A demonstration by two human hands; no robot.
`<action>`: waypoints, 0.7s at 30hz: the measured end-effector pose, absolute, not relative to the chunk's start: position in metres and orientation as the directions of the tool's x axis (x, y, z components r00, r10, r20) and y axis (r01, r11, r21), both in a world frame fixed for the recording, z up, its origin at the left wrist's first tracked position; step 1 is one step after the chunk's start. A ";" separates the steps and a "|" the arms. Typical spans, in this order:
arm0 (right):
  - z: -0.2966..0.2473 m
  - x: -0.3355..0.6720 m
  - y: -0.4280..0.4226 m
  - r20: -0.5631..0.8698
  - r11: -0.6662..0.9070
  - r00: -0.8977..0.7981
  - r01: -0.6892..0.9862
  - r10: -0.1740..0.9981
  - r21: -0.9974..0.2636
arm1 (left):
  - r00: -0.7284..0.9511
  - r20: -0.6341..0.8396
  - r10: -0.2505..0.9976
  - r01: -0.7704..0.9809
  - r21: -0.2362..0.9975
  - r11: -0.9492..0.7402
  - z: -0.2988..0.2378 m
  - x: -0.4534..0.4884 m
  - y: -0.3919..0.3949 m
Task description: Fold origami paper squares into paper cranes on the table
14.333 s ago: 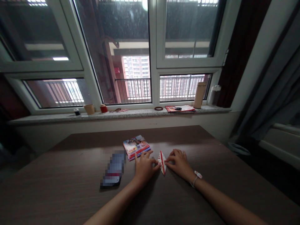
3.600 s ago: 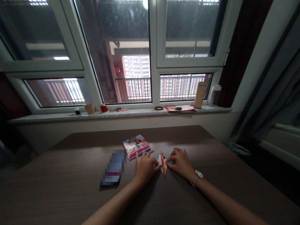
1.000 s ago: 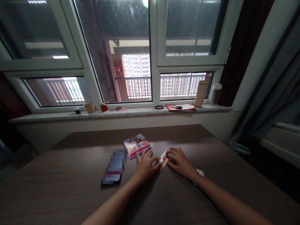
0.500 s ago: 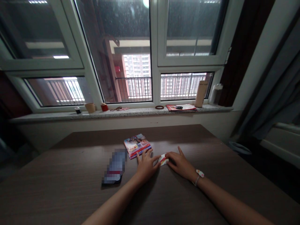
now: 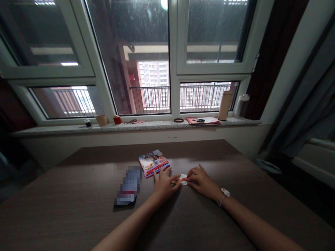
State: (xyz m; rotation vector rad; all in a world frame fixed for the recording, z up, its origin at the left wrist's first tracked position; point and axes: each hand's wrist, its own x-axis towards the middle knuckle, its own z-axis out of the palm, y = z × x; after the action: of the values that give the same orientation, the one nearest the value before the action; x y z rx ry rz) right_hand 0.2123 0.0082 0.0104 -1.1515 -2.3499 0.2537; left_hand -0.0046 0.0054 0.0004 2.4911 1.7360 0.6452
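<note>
Between my hands, low over the brown table (image 5: 86,216), is a small piece of folded paper (image 5: 184,178), white with red and yellow print. My left hand (image 5: 165,184) pinches its left end between thumb and index finger, the other fingers spread toward a stack of printed paper sheets (image 5: 154,161). From the right, my right hand (image 5: 202,181) grips the other end with thumb and fingertips, and a bracelet (image 5: 224,194) sits on that wrist. The fingers hide parts of the folded paper. To the left of my left hand lies a dark phone-like object (image 5: 128,188), its face blurred out.
Along the stone windowsill (image 5: 157,124) stand a paper cup (image 5: 101,120), a red spool-like item (image 5: 117,120), a brown ring (image 5: 178,120), printed sheets (image 5: 209,120) with scissors (image 5: 200,120) on them, a tan flask (image 5: 225,105) and a clear bottle (image 5: 241,106).
The folded paper looks wider and flatter, with more of it showing toward my left fingers. My right fingers have shifted slightly and bent more. The stack and the phone-like object stay put.
</note>
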 end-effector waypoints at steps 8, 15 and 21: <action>0.008 0.210 0.007 0.391 0.646 -0.518 0.663 0.761 -0.379 | 0.353 0.311 0.883 0.857 0.272 -0.438 -0.002 -0.005 0.010; 0.011 0.208 0.006 0.364 0.627 -0.514 0.683 0.777 -0.374 | 0.338 0.289 0.896 0.862 0.287 -0.418 -0.003 -0.004 0.011; 0.011 0.209 0.005 0.350 0.609 -0.501 0.698 0.791 -0.377 | 0.334 0.263 0.905 0.860 0.308 -0.406 0.000 -0.004 0.011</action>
State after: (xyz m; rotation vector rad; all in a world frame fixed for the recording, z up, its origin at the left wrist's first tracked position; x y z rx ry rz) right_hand 0.2089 0.0050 0.0107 -1.1764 -2.3449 0.2542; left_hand -0.0040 0.0108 -0.0004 2.4709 1.6435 0.6036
